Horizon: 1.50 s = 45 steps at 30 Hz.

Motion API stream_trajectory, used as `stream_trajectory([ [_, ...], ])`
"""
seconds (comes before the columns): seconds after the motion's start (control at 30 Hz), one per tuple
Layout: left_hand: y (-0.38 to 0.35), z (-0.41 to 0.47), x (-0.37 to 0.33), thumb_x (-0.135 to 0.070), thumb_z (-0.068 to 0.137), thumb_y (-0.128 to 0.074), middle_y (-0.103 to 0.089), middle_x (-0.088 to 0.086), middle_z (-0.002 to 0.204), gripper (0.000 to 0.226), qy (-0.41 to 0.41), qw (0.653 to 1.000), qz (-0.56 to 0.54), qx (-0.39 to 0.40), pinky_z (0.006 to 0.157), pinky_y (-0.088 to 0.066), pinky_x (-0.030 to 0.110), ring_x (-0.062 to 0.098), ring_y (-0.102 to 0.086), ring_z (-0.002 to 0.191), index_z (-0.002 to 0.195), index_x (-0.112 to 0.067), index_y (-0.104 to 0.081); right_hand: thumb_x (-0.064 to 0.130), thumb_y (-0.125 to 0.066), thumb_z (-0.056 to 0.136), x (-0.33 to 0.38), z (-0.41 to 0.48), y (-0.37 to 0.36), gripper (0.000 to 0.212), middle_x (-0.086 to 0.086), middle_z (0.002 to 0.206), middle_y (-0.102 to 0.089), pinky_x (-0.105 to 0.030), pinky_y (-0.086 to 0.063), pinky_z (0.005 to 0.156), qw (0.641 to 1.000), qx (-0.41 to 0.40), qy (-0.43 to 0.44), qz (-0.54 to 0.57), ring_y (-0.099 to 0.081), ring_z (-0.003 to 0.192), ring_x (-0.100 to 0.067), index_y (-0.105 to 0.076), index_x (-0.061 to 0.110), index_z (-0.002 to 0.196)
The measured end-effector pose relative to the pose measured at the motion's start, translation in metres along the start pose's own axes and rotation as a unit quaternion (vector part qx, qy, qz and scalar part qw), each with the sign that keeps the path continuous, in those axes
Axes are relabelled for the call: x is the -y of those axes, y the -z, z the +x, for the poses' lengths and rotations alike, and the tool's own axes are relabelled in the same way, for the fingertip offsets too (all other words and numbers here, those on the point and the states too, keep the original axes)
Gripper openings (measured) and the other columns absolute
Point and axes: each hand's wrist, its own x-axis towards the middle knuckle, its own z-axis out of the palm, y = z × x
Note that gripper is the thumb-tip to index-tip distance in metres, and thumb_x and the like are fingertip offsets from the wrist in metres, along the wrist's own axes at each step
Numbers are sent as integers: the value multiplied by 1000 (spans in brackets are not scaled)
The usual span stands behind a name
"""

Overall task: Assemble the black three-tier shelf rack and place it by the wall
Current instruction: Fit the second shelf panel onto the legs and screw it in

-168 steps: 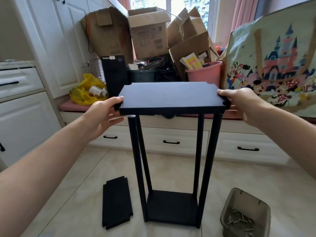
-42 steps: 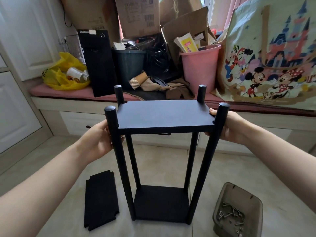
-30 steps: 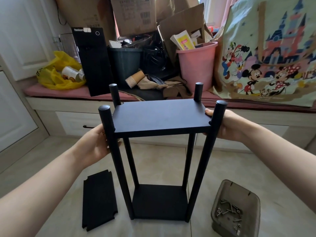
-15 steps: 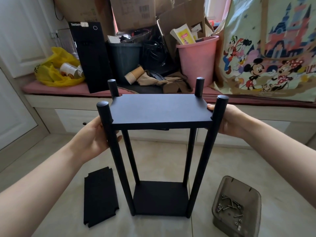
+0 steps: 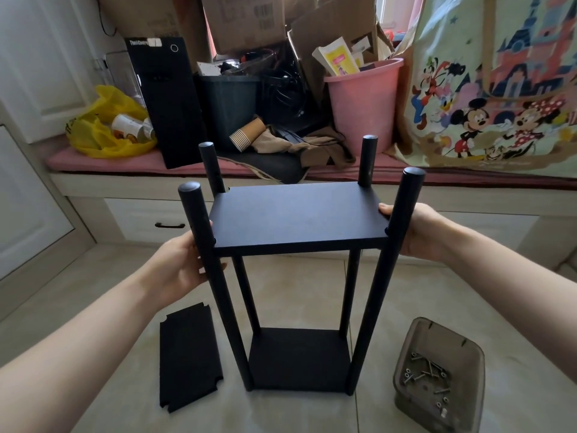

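Observation:
The black rack stands on the tiled floor, its bottom shelf (image 5: 298, 359) flat between the feet of several round black poles. A second black shelf board (image 5: 296, 215) sits between the poles a little below their tops. My left hand (image 5: 181, 267) grips this board's left edge, partly behind the front left pole (image 5: 215, 289). My right hand (image 5: 418, 231) holds the board's right edge behind the front right pole (image 5: 382, 267), thumb on top. A third black board (image 5: 189, 356) with notched corners lies flat on the floor, left of the rack.
A grey plastic tray (image 5: 437, 345) holding several screws sits on the floor at the right. Behind the rack runs a low window bench (image 5: 487, 195) with drawers, piled with a pink bucket (image 5: 363, 103), a black computer tower (image 5: 167, 101), cardboard boxes, a yellow bag and a cartoon-print bag.
The board went from resting on the pole tops down between the poles, whose ends now stick up above it. Both hands kept hold of its edges; in the last second it has barely shifted.

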Motion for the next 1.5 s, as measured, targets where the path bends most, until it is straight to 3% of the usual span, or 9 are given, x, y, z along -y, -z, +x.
stream_trajectory([
  [0.17, -2, 1, 2, -36, 101, -55, -62, 4, 108, 21, -2, 1000, -9, -19, 93, -53, 47, 24, -61, 102, 102, -19, -67, 19, -48, 103, -2, -2, -1, 22, -4, 61, -50, -29, -55, 49, 1000, 4, 0, 14, -55, 50, -15, -53, 10, 84],
  [0.43, -8, 2, -2, -34, 105, -50, -76, -4, 104, 22, -17, 999, -44, -22, 86, -52, 39, 14, -75, 89, 109, -21, -68, 16, -49, 103, -3, 0, -4, 25, 0, 51, -55, -20, -48, 40, 999, -40, 15, 28, -56, 42, -11, -55, 10, 79],
  [0.8, -18, 11, 4, -30, 106, -49, -63, 2, 102, 18, -18, 992, 13, -121, 97, -48, 45, 24, -57, 101, 97, -21, -62, 10, -43, 102, -28, 2, -13, 25, -2, 65, -60, -29, -51, 59, 993, -99, 38, 51, -60, 58, -15, -56, 9, 80],
  [0.9, -27, 10, 2, -42, 106, -45, -60, 1, 98, 29, -29, 990, 7, -135, 105, -43, 43, 22, -59, 103, 94, -21, -61, 5, -36, 100, -31, 1, -18, 30, -1, 59, -65, -29, -52, 63, 990, -112, 35, 81, -63, 62, -17, -58, 8, 81],
  [1.03, -36, 12, 2, -50, 109, -30, -68, 2, 108, 47, -37, 984, -1, -176, 106, -44, 36, 18, -62, 108, 102, -19, -66, 5, -31, 95, -35, 4, -29, 30, -7, 79, -57, -35, -43, 78, 986, -144, 43, 79, -53, 81, -25, -56, 9, 78],
  [1.17, -53, 18, 4, -33, 102, -56, -56, 1, 99, 18, -12, 951, 80, -297, 86, -44, 33, 13, -51, 78, 88, -21, -55, 21, -38, 96, -46, 6, -42, 28, -6, 85, -62, -31, -47, 67, 980, -189, 62, 19, -58, 75, -21, -63, 7, 95],
  [1.23, -65, 18, 8, -25, 99, -61, -55, 2, 103, 18, 18, 958, 78, -275, 89, -49, 34, 22, -59, 92, 111, -11, -61, 27, -40, 99, -50, 7, -44, 34, -9, 92, -63, -34, -47, 67, 978, -199, 61, -9, -59, 79, -24, -63, 4, 109],
  [1.3, -82, 12, 15, -19, 96, -67, -56, 7, 117, 42, 56, 978, 19, -199, 103, -49, 39, 27, -61, 112, 133, -6, -53, 28, -43, 102, -51, 4, -42, 34, -13, 99, -65, -34, -49, 68, 977, -203, 56, -25, -61, 83, -25, -62, 3, 114],
  [1.5, -125, -14, 43, -21, 89, -76, -70, 19, 121, 35, 115, 990, -73, 24, 92, -57, 38, 29, -73, 105, 118, -6, -63, 29, -51, 104, -56, -21, -34, 34, -15, 111, -68, -35, -61, 75, 984, -171, 42, -3, -71, 93, -27, -56, 4, 125],
])
